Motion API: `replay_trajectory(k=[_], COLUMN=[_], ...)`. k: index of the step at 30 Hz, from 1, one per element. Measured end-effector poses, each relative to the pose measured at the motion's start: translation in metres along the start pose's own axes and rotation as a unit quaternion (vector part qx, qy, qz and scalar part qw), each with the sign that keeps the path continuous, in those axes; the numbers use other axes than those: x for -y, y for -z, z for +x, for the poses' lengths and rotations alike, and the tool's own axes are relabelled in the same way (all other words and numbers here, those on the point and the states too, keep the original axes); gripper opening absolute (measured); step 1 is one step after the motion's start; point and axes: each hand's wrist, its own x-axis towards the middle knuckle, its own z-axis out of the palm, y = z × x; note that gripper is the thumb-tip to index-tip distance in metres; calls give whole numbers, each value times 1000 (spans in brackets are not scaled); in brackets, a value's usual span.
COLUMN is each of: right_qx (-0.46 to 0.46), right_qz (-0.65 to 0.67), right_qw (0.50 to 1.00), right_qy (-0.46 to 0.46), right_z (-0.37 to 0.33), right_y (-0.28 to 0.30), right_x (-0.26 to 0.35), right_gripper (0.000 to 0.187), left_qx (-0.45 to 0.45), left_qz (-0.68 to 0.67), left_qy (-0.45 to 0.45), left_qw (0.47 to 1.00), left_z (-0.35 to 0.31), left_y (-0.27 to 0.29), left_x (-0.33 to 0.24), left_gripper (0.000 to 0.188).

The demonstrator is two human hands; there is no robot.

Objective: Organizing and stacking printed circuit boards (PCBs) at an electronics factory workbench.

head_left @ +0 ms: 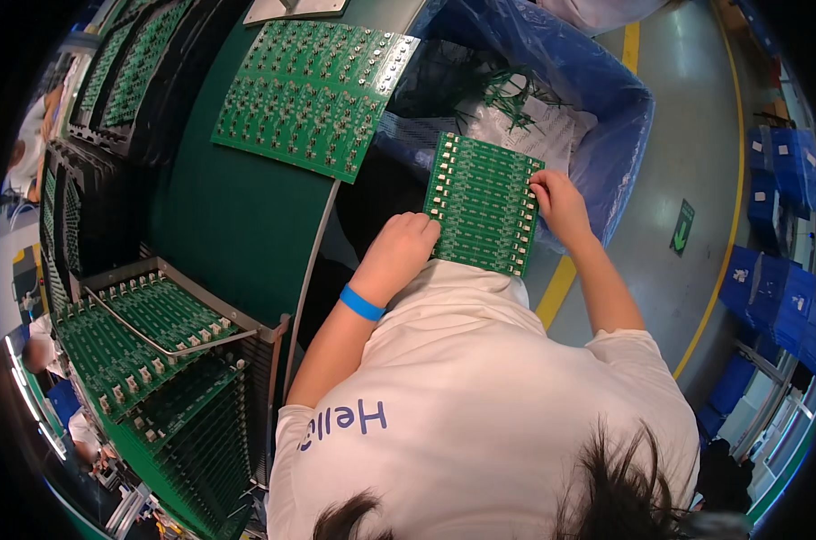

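Note:
A green circuit board panel with white connectors along its left and right edges is held in front of my body, over my lap. My left hand, with a blue band on its wrist, has its fingers closed on the panel's left edge. On the opposite side, near the upper right corner, my right hand pinches the edge. My fingertips are partly hidden behind the board. Another green circuit board panel, covered with small dark parts, lies on the green bench to the left, its right side reaching the bench edge.
A bin lined with blue plastic stands beyond the board, holding green scraps and white paper. At lower left a rack bears stacked panels. More boards fill black racks at upper left. Blue bins line the right side.

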Motion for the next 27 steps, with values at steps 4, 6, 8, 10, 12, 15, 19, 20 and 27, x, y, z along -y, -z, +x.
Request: replay_trajectory(k=[4, 6, 8, 10, 12, 15, 19, 20, 27], right_qx=[-12, -4, 3, 3, 21, -5, -70, -69, 37], right_qz=[20, 1, -18, -35, -30, -1, -21, -20, -8], right_qw=[1000, 1000, 1000, 999, 999, 995, 996, 996, 998], right_qy=[-12, -7, -2, 14, -37, -96, -55, -55, -48], right_z=[-2, -2, -2, -1, 3, 2, 5, 3, -5], right_y=[0, 0, 1, 2, 6, 6, 11, 11, 11], right_x=[1, 2, 3, 5, 8, 2, 16, 16, 18], right_gripper=[10, 9, 9, 12, 14, 20, 22, 22, 12], left_qx=[-27, -42, -56, -74, -90, -82, -66, -66, -49], left_qz=[-5, -9, -13, -79, -133, -201, -194, -194, -67], left_qy=[25, 55, 85, 145, 138, 105, 70, 71, 17], left_qw=[999, 998, 995, 984, 977, 970, 976, 976, 996], left_z=[2, 9, 13, 15, 9, 0, 1, 2, 6], left_y=[1, 2, 3, 5, 3, 6, 6, 5, -3], left_x=[-1, -5, -5, -3, 1, 7, 9, 9, 9], left_gripper=[9, 9, 10, 18, 17, 15, 11, 11, 13])
